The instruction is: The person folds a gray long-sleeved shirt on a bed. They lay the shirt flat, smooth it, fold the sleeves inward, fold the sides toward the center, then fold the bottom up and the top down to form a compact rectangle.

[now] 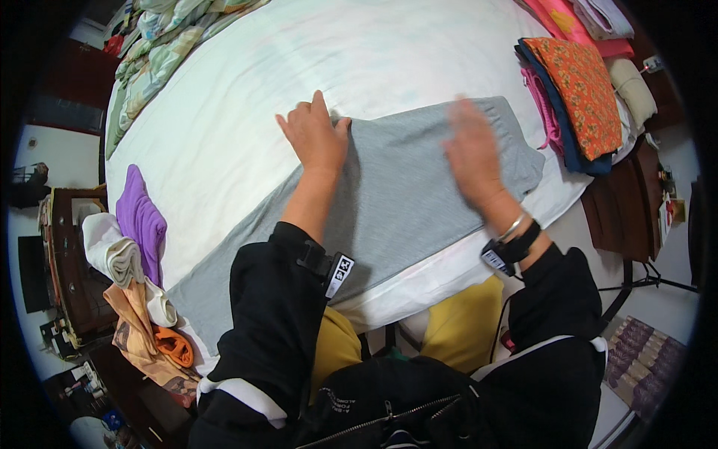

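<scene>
A pair of grey knit trousers (404, 185) lies folded lengthwise across the bed, its gathered elastic waist at the right and its narrower leg end at the lower left. My left hand (321, 134) is at the far edge of the trousers, fingers spread and thumb along the fabric's edge. Over the cloth near the waist is my right hand (474, 146), blurred by motion, with nothing visible in it. Whether its palm touches the fabric I cannot tell. Beneath the trousers is a white bed sheet (235, 151).
Folded fabrics, the top one orange and floral (578, 95), are stacked at the right. A crumpled patterned quilt (162, 62) lies at the far left. Along the left edge sit a purple cloth (140, 219), a white towel (112, 247) and an orange patterned cloth (134, 325).
</scene>
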Demonstrator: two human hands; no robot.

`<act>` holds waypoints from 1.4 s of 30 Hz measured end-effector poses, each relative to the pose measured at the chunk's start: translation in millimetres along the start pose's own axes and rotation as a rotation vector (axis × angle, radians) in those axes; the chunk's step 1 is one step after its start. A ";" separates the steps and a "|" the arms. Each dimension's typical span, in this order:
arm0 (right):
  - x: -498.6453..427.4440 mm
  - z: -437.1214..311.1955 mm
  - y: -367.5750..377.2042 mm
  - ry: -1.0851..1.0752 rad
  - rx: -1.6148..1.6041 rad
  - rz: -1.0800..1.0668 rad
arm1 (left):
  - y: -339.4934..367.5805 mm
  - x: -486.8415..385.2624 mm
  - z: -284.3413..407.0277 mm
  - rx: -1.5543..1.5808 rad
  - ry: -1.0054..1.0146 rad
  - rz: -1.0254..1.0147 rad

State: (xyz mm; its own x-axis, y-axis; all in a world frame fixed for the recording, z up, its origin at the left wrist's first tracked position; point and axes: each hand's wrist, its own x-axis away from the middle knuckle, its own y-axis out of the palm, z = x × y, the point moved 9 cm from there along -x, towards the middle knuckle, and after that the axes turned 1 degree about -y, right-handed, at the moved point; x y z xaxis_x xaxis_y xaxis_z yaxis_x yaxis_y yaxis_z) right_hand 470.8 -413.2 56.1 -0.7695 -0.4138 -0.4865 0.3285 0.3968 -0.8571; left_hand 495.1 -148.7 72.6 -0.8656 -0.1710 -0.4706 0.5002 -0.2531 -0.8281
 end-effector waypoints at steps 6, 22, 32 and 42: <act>7.5 -64.6 54.3 -0.152 0.031 -0.325 | 31.8 77.6 82.9 0.295 0.362 -0.221; 87.0 45.8 12.8 0.177 0.031 -0.498 | 51.2 102.6 83.6 0.094 0.404 -0.392; 30.0 -16.0 21.7 -0.156 0.019 -0.269 | 48.5 103.4 86.3 0.052 0.385 -0.460; 14.9 72.0 55.8 0.041 0.130 -0.319 | 2.5 95.8 -14.1 0.170 0.919 -0.790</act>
State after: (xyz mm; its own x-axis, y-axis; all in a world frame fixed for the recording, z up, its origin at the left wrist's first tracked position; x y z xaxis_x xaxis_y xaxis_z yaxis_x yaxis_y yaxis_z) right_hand 517.0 -456.2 -11.2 -0.8652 -0.4658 -0.1854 0.1324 0.1443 -0.9806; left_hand 413.0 -152.2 21.1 -0.5915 0.8049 0.0469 -0.2332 -0.1151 -0.9656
